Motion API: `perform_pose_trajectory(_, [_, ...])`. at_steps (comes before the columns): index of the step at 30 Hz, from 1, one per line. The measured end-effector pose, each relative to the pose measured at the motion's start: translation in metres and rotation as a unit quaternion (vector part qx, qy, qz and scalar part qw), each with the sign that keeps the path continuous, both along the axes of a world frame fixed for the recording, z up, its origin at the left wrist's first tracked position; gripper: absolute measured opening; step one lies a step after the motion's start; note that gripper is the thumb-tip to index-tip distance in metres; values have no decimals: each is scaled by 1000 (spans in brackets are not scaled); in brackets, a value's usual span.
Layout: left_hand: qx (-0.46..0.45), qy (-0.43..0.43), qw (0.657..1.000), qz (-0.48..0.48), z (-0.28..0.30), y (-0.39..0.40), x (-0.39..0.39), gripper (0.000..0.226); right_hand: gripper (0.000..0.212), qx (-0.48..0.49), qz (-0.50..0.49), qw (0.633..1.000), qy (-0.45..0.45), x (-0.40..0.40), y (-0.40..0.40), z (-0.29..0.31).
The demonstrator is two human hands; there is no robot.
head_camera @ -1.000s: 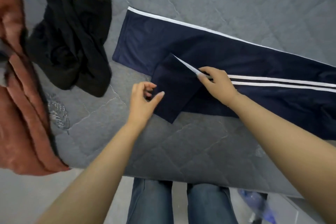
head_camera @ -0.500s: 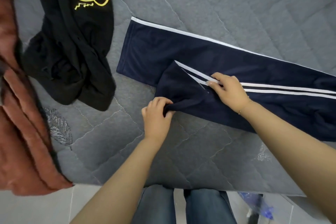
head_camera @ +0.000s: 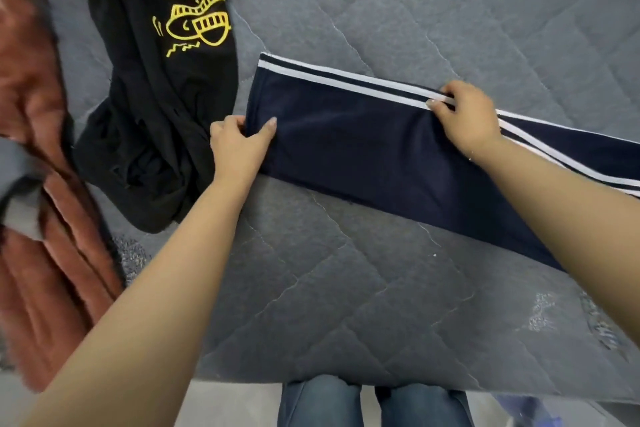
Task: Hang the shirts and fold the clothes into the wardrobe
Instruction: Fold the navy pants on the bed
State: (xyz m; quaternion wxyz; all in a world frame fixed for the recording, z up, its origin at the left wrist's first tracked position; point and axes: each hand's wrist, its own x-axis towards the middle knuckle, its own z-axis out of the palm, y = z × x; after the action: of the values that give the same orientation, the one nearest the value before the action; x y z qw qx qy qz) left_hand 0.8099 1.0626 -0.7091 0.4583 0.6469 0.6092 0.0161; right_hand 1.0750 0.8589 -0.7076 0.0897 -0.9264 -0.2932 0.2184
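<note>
The navy track trousers (head_camera: 363, 149) lie flat across the middle of the grey quilted mattress (head_camera: 381, 288), legs laid one over the other. The left hand (head_camera: 237, 146) pinches the hem end, thumb on top, fingers curled under the edge; the right hand (head_camera: 465, 114) pinches the white side stripes further along. I judge this early folding work (trousers straightened, not yet folded short). Near the mattress's left edge a black printed shirt (head_camera: 156, 97) lies crumpled beside a rust-coloured garment (head_camera: 38, 218), both untouched. No wardrobe or hanger is visible.
</note>
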Motion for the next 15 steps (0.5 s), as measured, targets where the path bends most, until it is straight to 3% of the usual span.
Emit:
perform_pose_trajectory(2, [6,18,1000,-11,2,-8,0,55,27,35,13,997,-74,-19,-3,6])
perform_pose_trajectory(4, [4,8,1000,-1,4,-13,-4,43,23,134,-5,987,-87,-50,-9,16])
perform_pose_trajectory(7, [-66,-42,994,81,6,-14,-14,24,3,249,-144,954,79,-107,-21,28])
perform_pose_trajectory(9, [-150,-70,981,102,8,-12,-18,18,11,236,-334,875,258,-147,-31,29])
perform_pose_trajectory(11, [-198,-85,973,85,10,-9,-21,13,26,176,-503,756,380,-183,-42,30])
perform_pose_trajectory(13, [-217,-102,968,80,11,-7,-25,17,39,184,-603,641,437,-203,-46,30])
perform_pose_trajectory(15, [-219,-115,964,95,12,-5,-31,20,47,247,-644,566,451,-204,-37,26])
